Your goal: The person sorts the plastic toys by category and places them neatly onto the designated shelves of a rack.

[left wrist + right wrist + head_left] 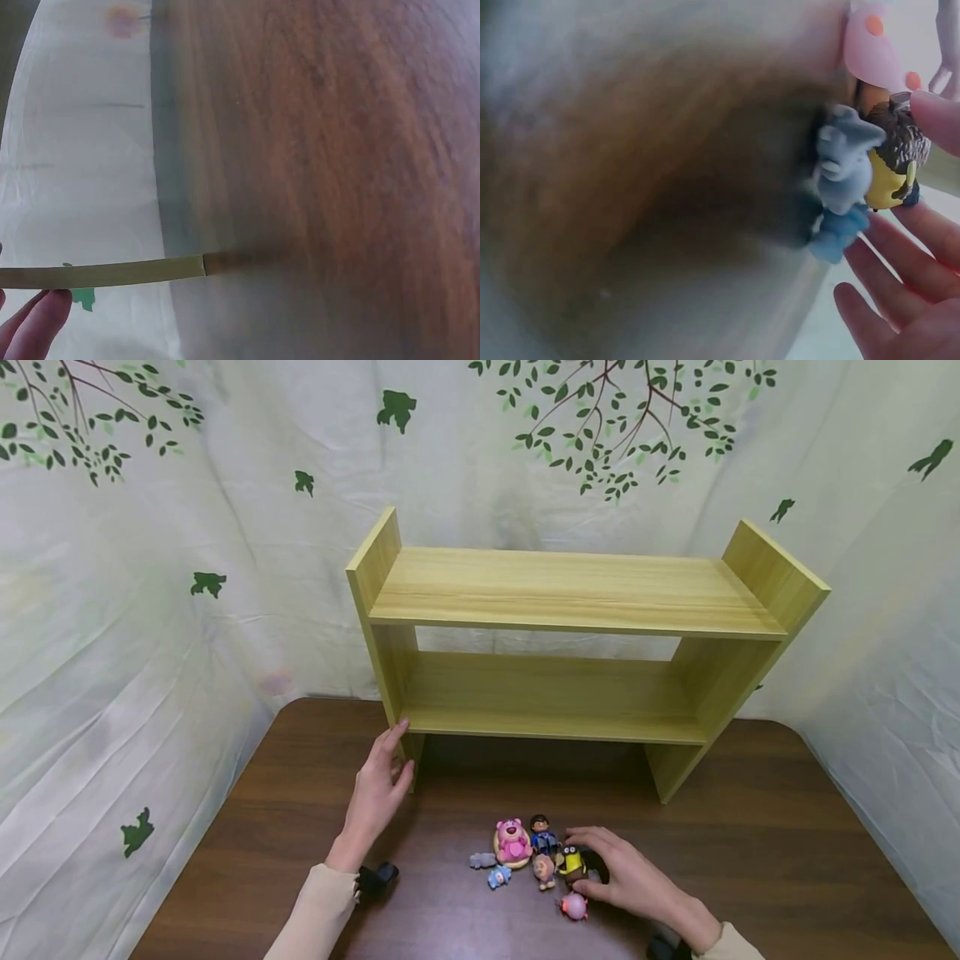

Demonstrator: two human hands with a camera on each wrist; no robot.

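Note:
My left hand (375, 793) holds the front of the left side panel (135, 271) of the wooden shelf (555, 693); in the left wrist view, fingertips show on both sides of its edge. My right hand (633, 881) has thumb and fingers around a yellow and brown figure (572, 865), which has a spiky brown part in the right wrist view. Close by are a pink bear (513, 842), a dark-haired figure in blue (542, 833), a light-haired figure (544, 870), a pink round toy (574, 906), a small blue toy (498, 877) and a grey toy (482, 860).
The two-level shelf stands at the back of the brown table (780, 860), its upright sides flaring outward in view. A pale curtain (180, 652) with green leaves hangs behind and at both sides. Dark bands are on both wrists.

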